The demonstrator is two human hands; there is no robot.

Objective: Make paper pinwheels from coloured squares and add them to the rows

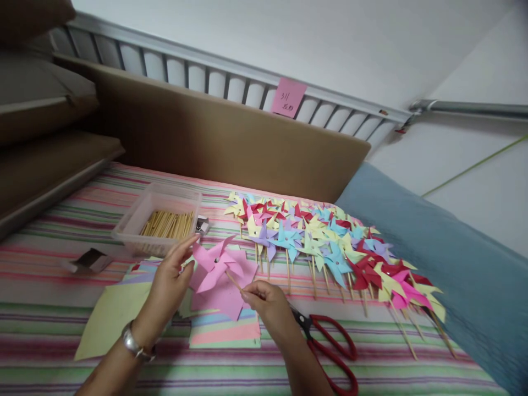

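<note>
A pink paper pinwheel [218, 262] on a thin wooden stick is held up over the stacked paper. My right hand [268, 305] pinches its stick between thumb and fingertips. Beside the pinwheel's left blades is my left hand [175, 272], with thumb and fingers apart; whether a fingertip touches the paper I cannot tell. Beneath them lie pink paper sheets [220, 297] and a stack of pastel sheets [225, 333]. Scissors with red handles [336, 344] rest to the right of my right wrist, their blades partly hidden.
A clear plastic box [159, 195] contains many wooden sticks [169, 224]. Near it are a small open box [91, 261] and a small container [202, 224]. Many finished pinwheels [313, 242] lie in rows at right. A cardboard panel [214, 140] stands behind, before a radiator [185, 74].
</note>
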